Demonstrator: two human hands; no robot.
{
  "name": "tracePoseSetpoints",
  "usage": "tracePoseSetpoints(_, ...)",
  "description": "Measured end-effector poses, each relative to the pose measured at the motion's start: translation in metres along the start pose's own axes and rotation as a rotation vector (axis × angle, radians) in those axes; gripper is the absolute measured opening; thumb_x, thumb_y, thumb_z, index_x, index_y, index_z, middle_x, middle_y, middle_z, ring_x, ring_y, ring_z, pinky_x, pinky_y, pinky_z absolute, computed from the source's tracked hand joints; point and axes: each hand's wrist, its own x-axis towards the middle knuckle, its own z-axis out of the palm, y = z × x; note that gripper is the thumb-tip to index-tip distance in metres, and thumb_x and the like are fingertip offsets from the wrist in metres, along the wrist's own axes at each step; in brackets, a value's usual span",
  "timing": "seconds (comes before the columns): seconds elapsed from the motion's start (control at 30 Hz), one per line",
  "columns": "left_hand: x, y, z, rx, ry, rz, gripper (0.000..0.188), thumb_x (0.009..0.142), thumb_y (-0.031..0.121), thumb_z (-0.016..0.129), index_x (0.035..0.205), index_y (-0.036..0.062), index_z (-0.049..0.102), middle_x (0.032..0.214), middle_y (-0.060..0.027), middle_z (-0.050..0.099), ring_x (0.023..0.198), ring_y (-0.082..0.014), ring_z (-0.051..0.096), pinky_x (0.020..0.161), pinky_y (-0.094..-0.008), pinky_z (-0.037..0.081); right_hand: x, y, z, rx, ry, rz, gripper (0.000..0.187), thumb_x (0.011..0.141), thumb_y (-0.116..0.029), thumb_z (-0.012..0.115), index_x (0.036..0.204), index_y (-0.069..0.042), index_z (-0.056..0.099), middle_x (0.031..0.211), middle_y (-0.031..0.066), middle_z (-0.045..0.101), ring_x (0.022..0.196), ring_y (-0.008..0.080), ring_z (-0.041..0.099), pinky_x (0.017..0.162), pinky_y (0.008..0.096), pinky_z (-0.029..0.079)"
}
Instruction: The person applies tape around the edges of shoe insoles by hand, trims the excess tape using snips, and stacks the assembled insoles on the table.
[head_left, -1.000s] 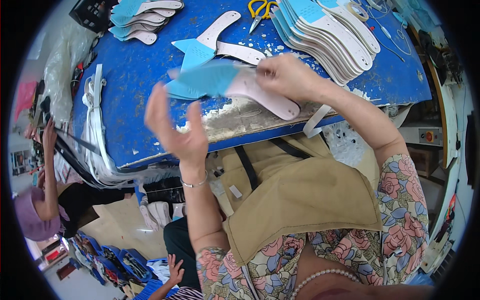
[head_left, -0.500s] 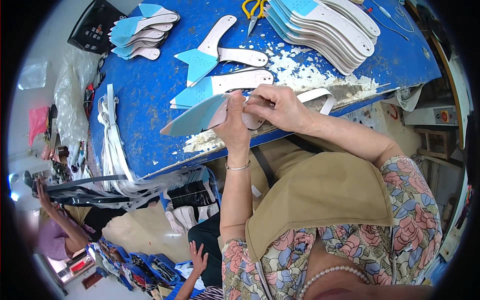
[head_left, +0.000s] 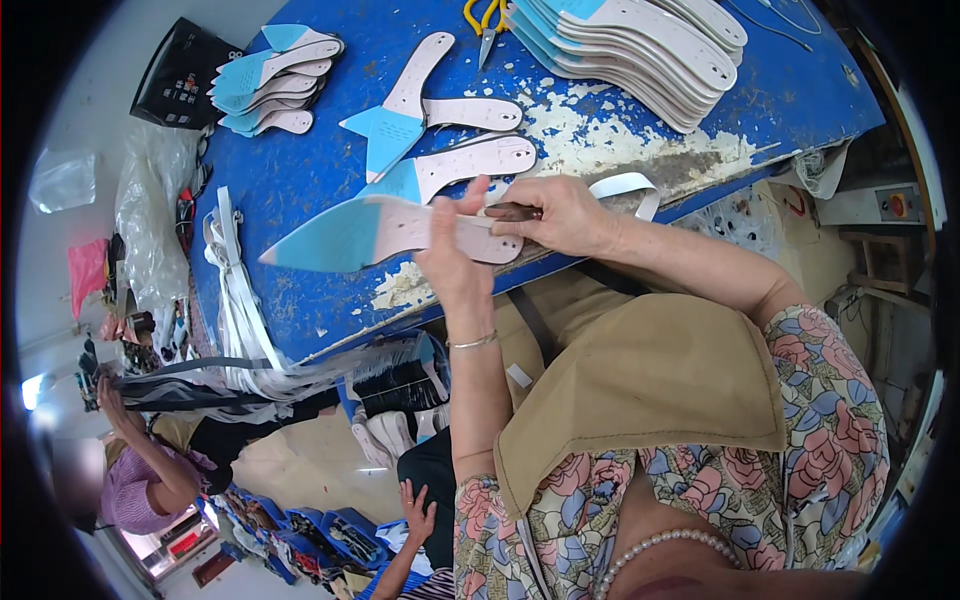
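Note:
My left hand [head_left: 458, 258] grips a shoe insole [head_left: 335, 236] by its narrower pinkish-white part, with the thumb raised. Its pointed light-blue toe faces left, and its rounded heel end lies close to my right hand [head_left: 572, 218]. Pinched in my right fingers is a small brown tool [head_left: 515, 211], partly covered; its working end is hard to make out. A white tape [head_left: 625, 184] loops out behind the right hand. Just beyond the held insole, another insole [head_left: 475, 165] rests on the blue table, and two crossed insoles [head_left: 405, 110] lie farther back.
Insole stacks stand at the far left [head_left: 270, 80] and far right [head_left: 640, 50]. Yellow-handled scissors [head_left: 486, 30] lie between them. White strips [head_left: 235, 280] hang at the table's left edge [head_left: 335, 345]. A person [head_left: 150, 475] and another person's hand [head_left: 418, 510] are at lower left.
The held insole has turned flatter, showing its broad face, and its toe has shifted left. The brown tool now shows more clearly in my right hand. The whole view has shifted slightly.

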Motion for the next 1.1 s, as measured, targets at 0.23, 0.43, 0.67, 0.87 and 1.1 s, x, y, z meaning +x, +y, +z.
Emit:
tracePoseSetpoints(0.23, -0.035, 0.054, 0.014, -0.289, -0.003, 0.039, 0.027, 0.091, 0.023, 0.051, 0.072, 0.0042, 0.054, 0.073, -0.0067, 0.060, 0.073, -0.0199, 0.058, 0.090, -0.0418, 0.046, -0.022, -0.036, -0.036, 0.490, -0.166, 0.223, 0.018, 0.077, -0.015, 0.070, 0.089, -0.002, 0.067, 0.072, -0.0019, 0.061, 0.064, 0.0010, 0.048, 0.057, 0.0195, 0.039)
tracePoseSetpoints(0.43, -0.053, 0.064, 0.001, -0.356, 0.056, 0.101, 0.027, 0.091, 0.020, 0.051, 0.069, 0.0057, 0.049, 0.065, -0.0038, 0.053, 0.066, -0.0175, 0.052, 0.075, -0.0366, 0.048, -0.048, -0.047, -0.026, 0.584, -0.155, 0.368, 0.013, 0.079, -0.009, 0.068, 0.086, 0.001, 0.066, 0.072, 0.0018, 0.063, 0.060, 0.0036, 0.052, 0.055, 0.0184, 0.041)
tracePoseSetpoints(0.67, -0.040, 0.057, 0.003, -0.245, 0.137, 0.279, 0.025, 0.090, 0.028, 0.053, 0.074, 0.0083, 0.049, 0.067, -0.0040, 0.052, 0.067, -0.0182, 0.051, 0.072, -0.0348, 0.047, -0.064, -0.064, 0.018, 0.760, -0.080, 0.511, 0.012, 0.083, -0.015, 0.065, 0.082, -0.003, 0.063, 0.061, -0.0009, 0.056, 0.052, 0.0029, 0.046, 0.045, 0.0187, 0.034)
tracePoseSetpoints(0.87, -0.058, 0.044, 0.048, -0.215, 0.216, 0.369, 0.045, 0.090, 0.040, 0.049, 0.113, 0.0011, 0.050, 0.111, -0.0120, 0.055, 0.106, -0.0257, 0.052, 0.094, -0.0399, 0.042, -0.039, -0.079, 0.013, 0.830, 0.193, 0.331, 0.015, 0.084, -0.019, 0.062, 0.083, -0.004, 0.063, 0.062, -0.0023, 0.058, 0.050, 0.0014, 0.042, 0.044, 0.0177, 0.032)
tracePoseSetpoints(1.1, -0.128, 0.045, 0.038, 0.244, -0.186, 0.009, 0.054, 0.096, 0.037, 0.035, 0.128, -0.0062, 0.038, 0.126, -0.0171, 0.048, 0.112, -0.0283, 0.050, 0.095, -0.0396, 0.040, 0.010, -0.094, -0.061, 0.459, -0.076, 0.087, 0.019, 0.082, -0.017, 0.062, 0.090, 0.000, 0.064, 0.066, -0.0026, 0.056, 0.060, 0.0025, 0.047, 0.055, 0.0188, 0.038)
